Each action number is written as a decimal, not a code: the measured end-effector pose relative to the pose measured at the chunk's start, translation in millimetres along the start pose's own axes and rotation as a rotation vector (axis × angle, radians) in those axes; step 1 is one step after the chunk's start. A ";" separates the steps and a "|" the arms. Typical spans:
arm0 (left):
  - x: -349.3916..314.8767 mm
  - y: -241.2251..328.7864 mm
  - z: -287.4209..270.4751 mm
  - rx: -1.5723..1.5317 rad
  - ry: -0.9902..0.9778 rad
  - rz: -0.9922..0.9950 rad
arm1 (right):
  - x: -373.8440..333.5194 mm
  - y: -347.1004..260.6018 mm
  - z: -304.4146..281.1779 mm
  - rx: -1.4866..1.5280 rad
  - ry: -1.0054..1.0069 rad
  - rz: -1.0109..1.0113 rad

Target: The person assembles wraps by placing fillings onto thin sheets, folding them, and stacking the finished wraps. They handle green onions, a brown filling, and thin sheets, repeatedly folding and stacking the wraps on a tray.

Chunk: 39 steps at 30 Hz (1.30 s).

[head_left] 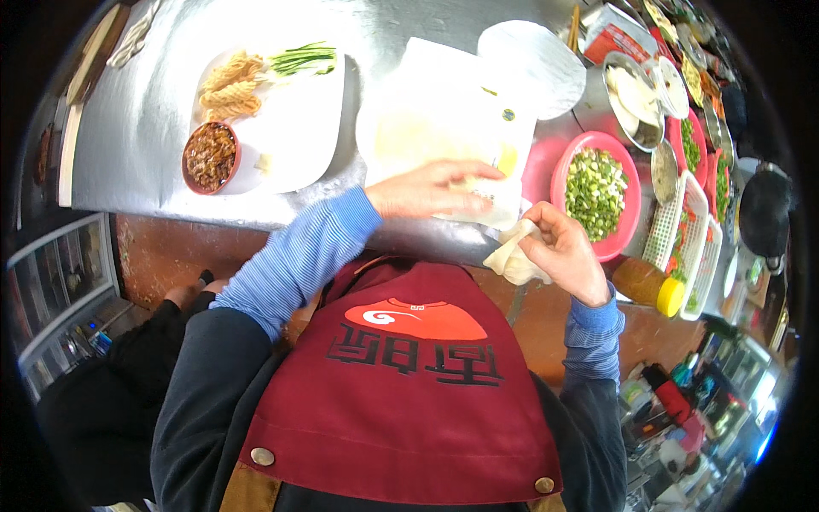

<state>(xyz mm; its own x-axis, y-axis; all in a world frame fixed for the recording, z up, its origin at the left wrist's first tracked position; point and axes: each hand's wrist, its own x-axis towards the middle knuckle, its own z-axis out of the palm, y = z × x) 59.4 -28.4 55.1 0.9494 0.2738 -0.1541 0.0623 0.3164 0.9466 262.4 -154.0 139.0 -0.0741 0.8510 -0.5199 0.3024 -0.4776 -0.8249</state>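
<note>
My right hand pinches a crumpled, cream-coloured limp sheet at the table's front edge. Whether the sheet is thin dough or cloth, I cannot tell. My left hand lies flat, fingers stretched toward the right, over the near part of a pale plastic bag. Its contents are washed out by glare. To its left sits a white tray bearing bundles of fried noodle-like strands, green cucumber-like strips and a red-brown bowl of chunky brown sauce.
Beyond my right hand stands a pink bowl of chopped green onion. A yellow-lidded jar lies close to that hand. A round pale disc, a metal pot and white baskets crowd the right. Someone's dark-clothed leg shows at lower left.
</note>
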 end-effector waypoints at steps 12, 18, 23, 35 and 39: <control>-90.6 11.2 8.0 0.336 0.457 0.096 | 60.6 -86.4 74.9 -0.456 -0.040 -0.158; -132.7 15.0 -28.6 0.272 0.728 0.223 | 116.9 -96.3 106.7 -0.274 -0.047 -0.370; -160.0 23.7 -84.4 0.650 0.967 0.286 | 169.0 -103.2 130.3 -0.295 0.021 -0.732; -179.9 4.3 -63.4 1.445 0.899 0.152 | 106.7 -18.8 159.8 -0.733 0.051 -0.944; -161.3 -6.1 -26.8 1.179 0.873 0.264 | 76.5 16.3 122.1 -0.687 0.257 -0.674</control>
<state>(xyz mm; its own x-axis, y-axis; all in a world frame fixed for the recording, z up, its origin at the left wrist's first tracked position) -102.3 -50.1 66.5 0.5203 0.7830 0.3408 0.5335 -0.6096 0.5863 145.6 -123.4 58.7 -0.2488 0.9582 0.1411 0.7632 0.2837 -0.5805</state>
